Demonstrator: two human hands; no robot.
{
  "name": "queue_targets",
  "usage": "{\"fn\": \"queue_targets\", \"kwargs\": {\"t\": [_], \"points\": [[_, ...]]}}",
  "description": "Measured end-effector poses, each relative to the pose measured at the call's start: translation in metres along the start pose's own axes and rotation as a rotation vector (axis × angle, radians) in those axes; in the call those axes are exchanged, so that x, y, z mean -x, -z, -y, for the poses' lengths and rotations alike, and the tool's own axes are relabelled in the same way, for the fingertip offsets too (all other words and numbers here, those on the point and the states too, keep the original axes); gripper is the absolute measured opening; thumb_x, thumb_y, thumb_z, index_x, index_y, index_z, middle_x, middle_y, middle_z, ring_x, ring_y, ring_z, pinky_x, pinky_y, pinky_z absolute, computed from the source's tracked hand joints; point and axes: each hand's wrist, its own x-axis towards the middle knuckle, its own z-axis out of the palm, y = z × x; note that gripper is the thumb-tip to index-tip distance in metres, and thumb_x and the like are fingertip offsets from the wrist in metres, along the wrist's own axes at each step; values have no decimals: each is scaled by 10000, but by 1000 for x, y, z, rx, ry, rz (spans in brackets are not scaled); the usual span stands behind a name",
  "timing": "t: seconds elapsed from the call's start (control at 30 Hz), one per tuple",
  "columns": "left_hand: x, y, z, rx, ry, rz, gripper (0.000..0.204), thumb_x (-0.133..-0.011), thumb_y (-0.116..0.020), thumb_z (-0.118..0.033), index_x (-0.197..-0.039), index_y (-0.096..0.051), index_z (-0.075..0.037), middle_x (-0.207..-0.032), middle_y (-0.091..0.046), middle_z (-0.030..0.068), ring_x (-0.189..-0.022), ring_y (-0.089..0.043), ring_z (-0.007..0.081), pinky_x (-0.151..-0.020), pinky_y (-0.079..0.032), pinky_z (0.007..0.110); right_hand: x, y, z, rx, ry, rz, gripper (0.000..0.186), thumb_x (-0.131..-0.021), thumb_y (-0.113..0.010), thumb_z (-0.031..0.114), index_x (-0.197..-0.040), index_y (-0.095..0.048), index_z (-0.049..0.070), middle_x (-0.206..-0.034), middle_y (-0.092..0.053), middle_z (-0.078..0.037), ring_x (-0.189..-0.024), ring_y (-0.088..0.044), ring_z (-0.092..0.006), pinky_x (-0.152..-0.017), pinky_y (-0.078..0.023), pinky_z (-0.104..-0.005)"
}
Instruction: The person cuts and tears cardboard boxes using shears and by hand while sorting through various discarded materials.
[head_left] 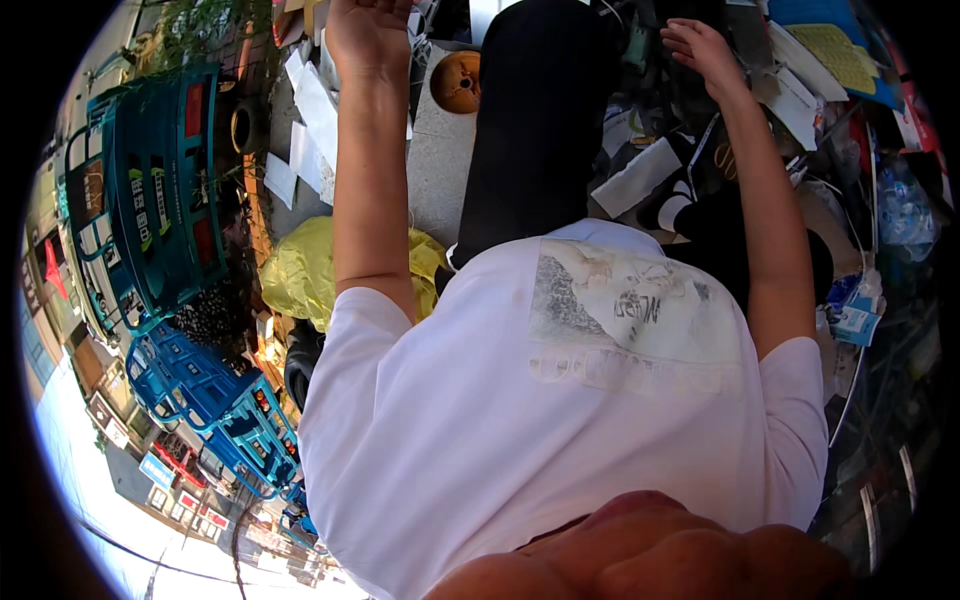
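Observation:
My left hand (368, 38) reaches to the upper edge of the picture, where most of its fingers are cut off. Whether it holds anything cannot be seen. Beside it lie white sheets or boards (318, 120) and a round brown dish-like piece (457, 82) on a grey surface (437, 165). My right hand (708, 58) hangs above a dark, cluttered patch, its fingers stretched out and nothing visible in them. Below that hand are a pair of orange-handled scissors (725, 160) and a whitish flat board (636, 178).
A yellow plastic bag (300, 270) bulges beside my left forearm. At the right are a yellow textured sheet (827, 60), a clear bag of plastic bottles (905, 210) and a light-blue packet (855, 325). Blue-green cargo vehicles (150, 190) stand along the street at left.

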Motion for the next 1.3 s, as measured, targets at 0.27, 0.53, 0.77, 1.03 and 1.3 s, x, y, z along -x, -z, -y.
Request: {"fn": "queue_targets", "kwargs": {"t": [0.27, 0.53, 0.77, 1.03, 1.3], "points": [[-6, -221, 95, -190, 118, 594, 437, -948, -555, -259, -1303, -523, -5, -1244, -607, 137, -1017, -626, 222, -856, -491, 334, 35, 10, -190, 837, -182, -6, 279, -843, -633, 192, -1078, -662, 43, -1017, -692, -149, -938, -666, -302, -807, -517, -421], [-45, -222, 147, -104, 622, 544, 202, -921, -546, -150, -1053, -599, -7, -958, -671, 88, -857, -663, 221, -736, -552, 329, 73, -36, -272, 1321, 187, 308, 206, -807, -609, 106, -995, -691, 90, -1080, -668, -123, -1101, -610, -280, -1041, -393, -448], [-38, -231, 152, -155, 641, 581, 231, -943, -513, -140, -1085, -596, 22, -977, -683, 110, -854, -668, 222, -770, -560, 325, 69, -28, -330, 1417, 388, 271, 173, -803, -633, 136, -954, -715, 112, -1099, -648, -70, -1176, -541, -248, -1146, -247, -470], [-43, -229, 154, -231, 613, 551, 222, -940, -536, -163, -1055, -597, 17, -990, -671, 116, -847, -652, 217, -778, -549, 320, 64, 31, -264, 1126, -109, 465, 360, -748, -722, 155, -1107, -711, 125, -1111, -673, -64, -1106, -599, -248, -1060, -361, -438], [-26, -230, 171, -506, 473, 503, 242, -926, -576, -230, -1063, -625, -37, -1047, -642, 72, -940, -610, 185, -844, -486, 345, 10, 104, -153, -311, 57, -80, 361, -936, -669, 277, -1168, -635, 2, -1008, -695, -62, -950, -669, -155, -882, -507, -287]]}}
